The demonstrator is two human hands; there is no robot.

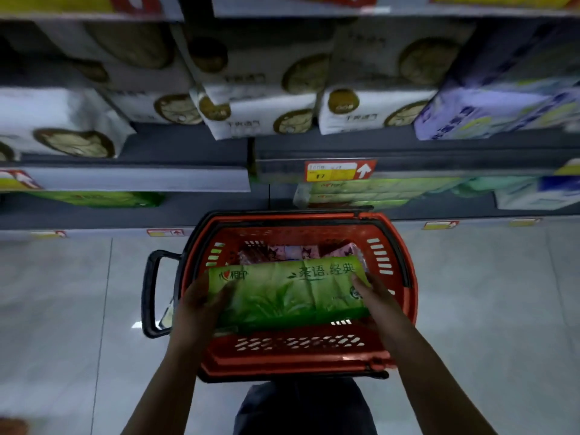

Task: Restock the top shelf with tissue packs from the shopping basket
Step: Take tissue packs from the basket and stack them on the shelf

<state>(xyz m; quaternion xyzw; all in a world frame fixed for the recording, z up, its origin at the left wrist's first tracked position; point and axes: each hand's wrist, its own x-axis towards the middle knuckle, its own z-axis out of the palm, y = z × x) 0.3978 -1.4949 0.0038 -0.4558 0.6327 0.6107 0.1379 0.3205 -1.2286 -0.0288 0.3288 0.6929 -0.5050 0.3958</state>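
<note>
- Your left hand point(201, 306) and right hand point(373, 296) grip opposite ends of a long green plastic-wrapped tissue pack point(292, 290), which lies across the opening of the red slotted plastic shopping basket point(298, 359) beneath them.
- Pale grey glossy floor tiles point(62, 309) spread either side of your hands.
- Beyond your hands, grey metal shelves point(141, 177) hold white tissue packs point(257, 114).

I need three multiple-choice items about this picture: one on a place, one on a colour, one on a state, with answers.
1. Where is the green tissue pack? A on the floor; B at the shopping basket, over pink packs; C on a shelf.
2. The basket's colour? A red; B blue; C grey.
3. How many hands hold the green pack? A none; B one; C two.
Answers: B, it lies within the basket's rim; A, its walls are red; C, left hand and right hand grip its ends.
</note>
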